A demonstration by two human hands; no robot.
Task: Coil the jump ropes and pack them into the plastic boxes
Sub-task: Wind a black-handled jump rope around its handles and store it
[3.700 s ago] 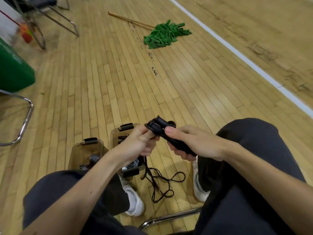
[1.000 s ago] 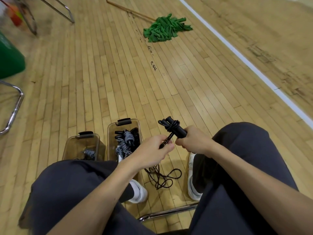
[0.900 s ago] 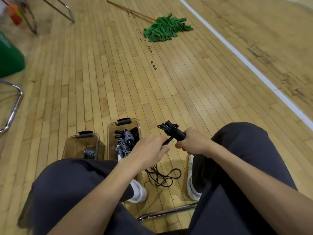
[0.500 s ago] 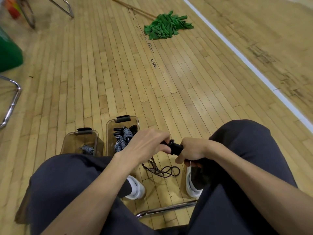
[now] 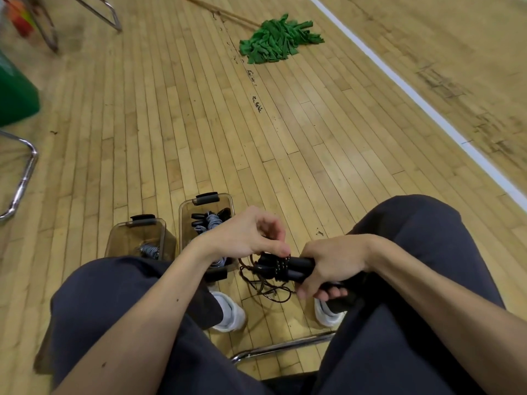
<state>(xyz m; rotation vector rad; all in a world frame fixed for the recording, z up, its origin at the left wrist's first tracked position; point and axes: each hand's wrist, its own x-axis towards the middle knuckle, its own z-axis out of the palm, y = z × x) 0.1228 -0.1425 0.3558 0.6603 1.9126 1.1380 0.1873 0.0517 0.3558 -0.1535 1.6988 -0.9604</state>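
Right hand (image 5: 333, 266) was wrapped round the two black handles (image 5: 288, 267) of the jump rope, fingers curled tight, w/ the handle ends poking out toward the left hand (image 5: 248, 238). Left hand sat just above those ends, fingers curled. Thumb & forefinger seemed to pinch the cord (image 5: 266, 292) where a few turns already ringed the handles, but the exact contact was hidden. Rest of the cord hung in a loose tangle below both hands. To do this well, prob.: hold handles parallel & still, lay each turn snug beside the last w/ steady tension, shake slack free before pulling. Plastic boxes (image 5: 185, 203) stood just beyond the left wrist, some coiled ropes inside.
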